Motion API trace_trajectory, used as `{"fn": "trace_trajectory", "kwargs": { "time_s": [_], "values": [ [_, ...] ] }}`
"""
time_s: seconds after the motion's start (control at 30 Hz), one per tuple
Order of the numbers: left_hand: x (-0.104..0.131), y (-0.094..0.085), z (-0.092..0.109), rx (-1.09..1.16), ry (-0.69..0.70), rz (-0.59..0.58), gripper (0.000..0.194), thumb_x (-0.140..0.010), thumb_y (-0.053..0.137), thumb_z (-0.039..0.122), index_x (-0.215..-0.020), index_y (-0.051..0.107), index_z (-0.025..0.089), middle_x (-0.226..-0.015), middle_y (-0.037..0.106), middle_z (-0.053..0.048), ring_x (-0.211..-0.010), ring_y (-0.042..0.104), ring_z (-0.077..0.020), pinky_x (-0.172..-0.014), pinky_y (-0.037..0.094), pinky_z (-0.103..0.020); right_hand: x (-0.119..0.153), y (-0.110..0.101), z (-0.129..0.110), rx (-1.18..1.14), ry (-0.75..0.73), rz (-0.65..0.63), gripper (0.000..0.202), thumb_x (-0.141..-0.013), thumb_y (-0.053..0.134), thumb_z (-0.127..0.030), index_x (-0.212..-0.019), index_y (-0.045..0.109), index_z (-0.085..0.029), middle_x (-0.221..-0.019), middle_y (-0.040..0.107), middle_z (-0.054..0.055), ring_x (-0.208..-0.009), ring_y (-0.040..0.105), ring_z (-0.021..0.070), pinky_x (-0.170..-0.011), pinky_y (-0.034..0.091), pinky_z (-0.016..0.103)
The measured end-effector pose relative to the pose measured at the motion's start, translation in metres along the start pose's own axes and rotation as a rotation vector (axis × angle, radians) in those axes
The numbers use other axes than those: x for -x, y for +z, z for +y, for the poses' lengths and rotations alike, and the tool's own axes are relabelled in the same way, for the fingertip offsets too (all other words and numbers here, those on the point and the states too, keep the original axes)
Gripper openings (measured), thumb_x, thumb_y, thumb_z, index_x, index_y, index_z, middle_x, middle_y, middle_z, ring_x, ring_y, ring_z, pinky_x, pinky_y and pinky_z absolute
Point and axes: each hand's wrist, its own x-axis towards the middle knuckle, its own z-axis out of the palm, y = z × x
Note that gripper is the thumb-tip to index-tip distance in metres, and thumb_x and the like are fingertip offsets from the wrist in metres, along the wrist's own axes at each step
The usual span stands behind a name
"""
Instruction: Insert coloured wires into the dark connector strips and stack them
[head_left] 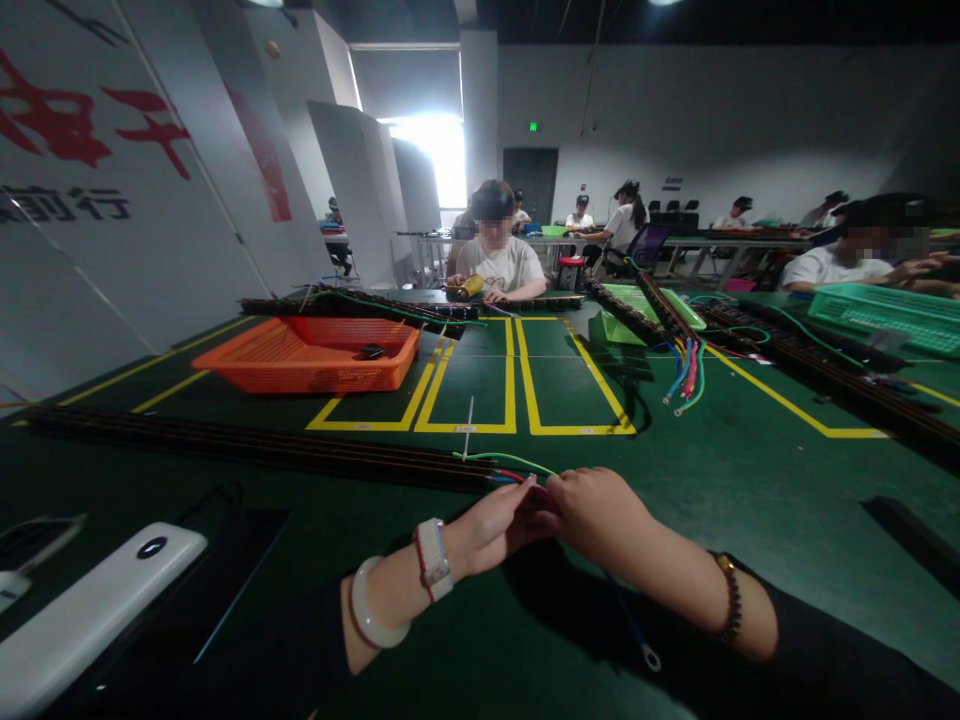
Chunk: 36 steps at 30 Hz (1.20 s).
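Observation:
A long dark wire harness (262,442) lies across the green table, its right end reaching my hands. Red, blue and green wires (510,476) come out of that end. My left hand (504,525) is closed on the wires from the left. Touching it, my right hand (596,510) is closed round the same bundle, with its fingertips mostly hidden. Below my right forearm hangs a blue wire with a ring terminal (651,657). A white cable tie (469,430) stands up from the harness near the wire end.
An orange basket (315,375) sits at the back left, under another harness. A light green basket (622,325) and more harnesses (810,360) are at the right. A white device (97,620) lies front left. Across the table sits a person (499,260).

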Motion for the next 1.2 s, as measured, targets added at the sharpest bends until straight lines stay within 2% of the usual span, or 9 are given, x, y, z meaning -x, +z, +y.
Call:
{"fn": "trace_trajectory", "kwargs": {
  "time_s": [0.2,0.33,0.47,0.67,0.8,0.9,1.0,1.1,1.2],
  "values": [
    [-0.001,-0.002,-0.002,-0.001,0.019,-0.02,0.028,-0.092,0.044,0.024,-0.079,0.065,0.01,-0.074,0.066,-0.007,-0.074,0.063,-0.0145,-0.088,0.046,-0.033,-0.001,0.01,0.003,0.063,-0.028,-0.015,0.017,-0.088,0.051,-0.02,-0.087,0.066,-0.014,-0.08,0.069,0.011,-0.071,0.067,0.0236,-0.06,0.048,0.03],
    [0.0,-0.002,-0.001,-0.03,0.019,-0.061,0.028,-0.092,0.045,0.024,-0.078,0.065,0.01,-0.076,0.067,-0.009,-0.076,0.064,-0.0164,-0.09,0.045,-0.035,-0.002,0.004,0.007,0.073,0.046,0.013,0.023,-0.091,0.048,-0.025,-0.085,0.066,-0.013,-0.077,0.069,0.013,-0.071,0.068,0.0235,-0.057,0.046,0.028],
    [0.002,-0.001,0.0,-0.078,0.029,-0.077,0.022,-0.091,0.045,0.023,-0.083,0.063,0.012,-0.076,0.066,-0.008,-0.074,0.064,-0.0165,-0.084,0.047,-0.035,-0.007,-0.001,0.015,0.047,0.144,-0.012,0.027,-0.092,0.047,-0.03,-0.084,0.067,-0.014,-0.08,0.069,0.013,-0.073,0.068,0.0232,-0.059,0.045,0.028],
    [0.007,0.006,0.004,-0.084,0.032,0.043,0.027,-0.093,0.039,0.026,-0.076,0.056,0.013,-0.068,0.058,-0.003,-0.062,0.059,-0.0118,-0.08,0.048,-0.033,-0.018,0.015,0.027,0.03,0.189,-0.013,0.034,-0.094,0.04,-0.032,-0.085,0.068,-0.015,-0.082,0.07,0.012,-0.074,0.067,0.022,-0.062,0.045,0.028],
    [0.007,0.008,0.004,-0.073,0.023,0.038,0.029,-0.094,0.037,0.025,-0.075,0.056,0.013,-0.066,0.058,-0.003,-0.063,0.059,-0.0125,-0.081,0.048,-0.034,-0.02,0.022,0.027,0.04,0.16,-0.046,0.035,-0.095,0.039,-0.032,-0.084,0.068,-0.016,-0.082,0.07,0.011,-0.074,0.067,0.0235,-0.061,0.046,0.029],
    [0.004,0.006,0.003,-0.039,0.041,0.003,0.024,-0.093,0.04,0.022,-0.082,0.059,0.013,-0.073,0.062,-0.005,-0.069,0.061,-0.0137,-0.082,0.048,-0.034,-0.014,0.014,0.02,0.029,0.157,0.029,0.031,-0.095,0.04,-0.032,-0.09,0.065,-0.015,-0.085,0.069,0.012,-0.076,0.067,0.0231,-0.062,0.046,0.028],
    [0.001,0.002,0.001,-0.04,0.034,0.003,0.021,-0.091,0.043,0.019,-0.081,0.06,0.013,-0.076,0.063,-0.005,-0.069,0.061,-0.0124,-0.077,0.048,-0.03,-0.002,0.0,0.006,0.006,0.132,0.113,0.03,-0.094,0.044,-0.038,-0.098,0.062,-0.014,-0.087,0.068,0.013,-0.079,0.066,0.0243,-0.065,0.047,0.03],
    [-0.001,-0.001,0.0,-0.046,0.022,0.02,0.018,-0.09,0.047,0.022,-0.078,0.058,0.014,-0.077,0.062,-0.003,-0.065,0.059,-0.0097,-0.07,0.048,-0.024,0.011,-0.007,-0.007,-0.026,0.057,0.029,0.036,-0.088,0.054,-0.044,-0.107,0.06,-0.014,-0.088,0.069,0.013,-0.079,0.067,0.0261,-0.065,0.049,0.033],
    [-0.002,-0.002,-0.001,-0.053,0.025,0.02,0.016,-0.09,0.049,0.024,-0.079,0.057,0.015,-0.078,0.062,-0.003,-0.072,0.061,-0.0111,-0.074,0.048,-0.024,0.017,-0.002,-0.014,-0.013,0.004,-0.1,0.056,-0.082,0.064,-0.034,-0.129,0.048,-0.008,-0.09,0.07,0.016,-0.077,0.068,0.0279,-0.061,0.051,0.033]
  ]
}}
